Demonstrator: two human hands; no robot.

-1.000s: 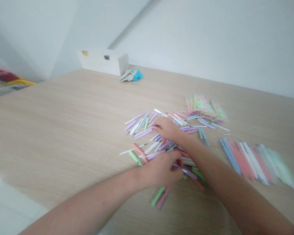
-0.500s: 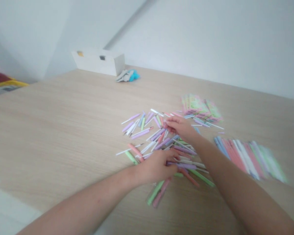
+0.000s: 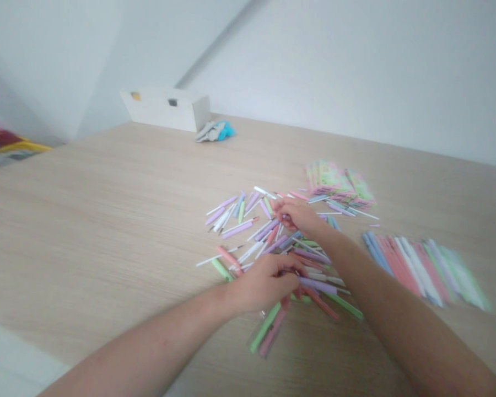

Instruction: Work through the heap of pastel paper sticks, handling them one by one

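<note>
Slim pastel pen barrels (image 3: 237, 229) lie in a loose pile on the table, mixed with thin white sticks (image 3: 219, 255), some with dark tips. My left hand (image 3: 270, 282) is low over the near side of the pile, fingers curled down. A purple barrel (image 3: 318, 285) sits right at its thumb and fingertips; whether it is gripped cannot be told. Just below that hand are a green barrel (image 3: 265, 328) and a pink barrel (image 3: 273, 332). Over the far side of the pile, my right hand (image 3: 300, 216) has its fingers pinched together; blur hides what they hold.
To the right, barrels lie side by side in a row (image 3: 425, 270) sorted partly by colour. Behind the pile are stacked pink-and-green printed packets (image 3: 334, 179). A white box (image 3: 165, 113) stands near the wall, beside a crumpled grey-and-blue item (image 3: 216, 131).
My right hand has shifted slightly left, its fingers more curled. The left hand stays over the near pile, and the purple barrel shows farther out from its thumb. The view has tilted slightly.
</note>
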